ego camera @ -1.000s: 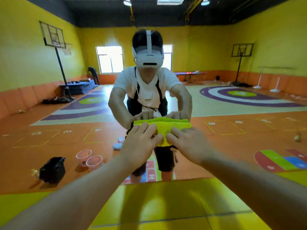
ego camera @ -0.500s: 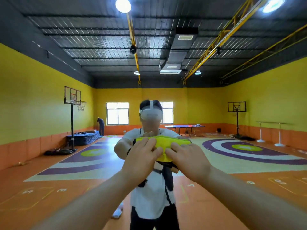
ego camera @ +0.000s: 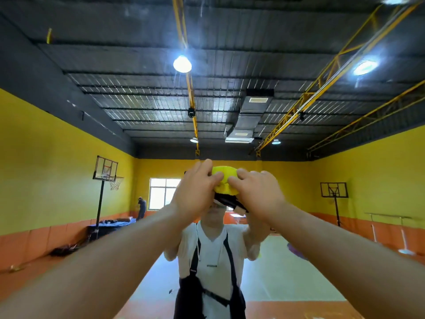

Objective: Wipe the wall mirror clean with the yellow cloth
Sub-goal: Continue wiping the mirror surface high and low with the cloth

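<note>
The wall mirror fills the whole view and reflects a yellow-walled gym. My left hand and my right hand press a bunched yellow cloth flat against the glass at head height. Both hands lie side by side on the cloth, fingers spread over it. My own reflection, in a white shirt with black straps, stands right behind the hands; its head is hidden by them and the cloth.
Reflected in the mirror are a basketball hoop at the left, another hoop at the right, a window, a person far back and ceiling lamps.
Both hands and the cloth have slid upward on the mirror, from waist level to head level of the reflection. The camera has tilted up, showing more ceiling and less floor.
</note>
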### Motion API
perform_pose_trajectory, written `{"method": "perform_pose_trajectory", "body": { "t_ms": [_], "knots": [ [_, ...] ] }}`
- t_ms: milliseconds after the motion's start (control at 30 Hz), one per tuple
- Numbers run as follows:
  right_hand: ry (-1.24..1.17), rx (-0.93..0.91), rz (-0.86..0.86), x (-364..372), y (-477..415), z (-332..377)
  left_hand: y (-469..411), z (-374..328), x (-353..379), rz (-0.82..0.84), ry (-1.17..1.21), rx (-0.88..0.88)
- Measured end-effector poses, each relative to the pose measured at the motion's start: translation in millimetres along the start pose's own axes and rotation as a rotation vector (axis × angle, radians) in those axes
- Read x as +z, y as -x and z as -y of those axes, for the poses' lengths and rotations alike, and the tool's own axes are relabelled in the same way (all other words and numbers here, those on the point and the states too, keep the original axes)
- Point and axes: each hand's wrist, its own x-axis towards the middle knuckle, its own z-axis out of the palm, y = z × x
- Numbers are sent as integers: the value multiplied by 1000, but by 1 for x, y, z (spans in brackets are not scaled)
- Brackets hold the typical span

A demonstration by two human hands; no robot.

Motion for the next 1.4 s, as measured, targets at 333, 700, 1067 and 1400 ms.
{"method": "perform_pose_trajectory", "body": {
  "t_ms": [333, 700, 1067, 1400],
  "knots": [
    [-47, 36, -238, -3, -88, -61, -100, 25, -20, -103, 4, -143],
    [-47, -36, -333, 23, -61, -73, -76, 29, -8, -61, -43, 35],
    [41, -86, -236, 19, -12, -195, -139, -57, 32, -110, 7, 28],
    [-267, 234, -388, 43, -21, -150, -126, -69, 36, -127, 14, -8]
  ]
}}
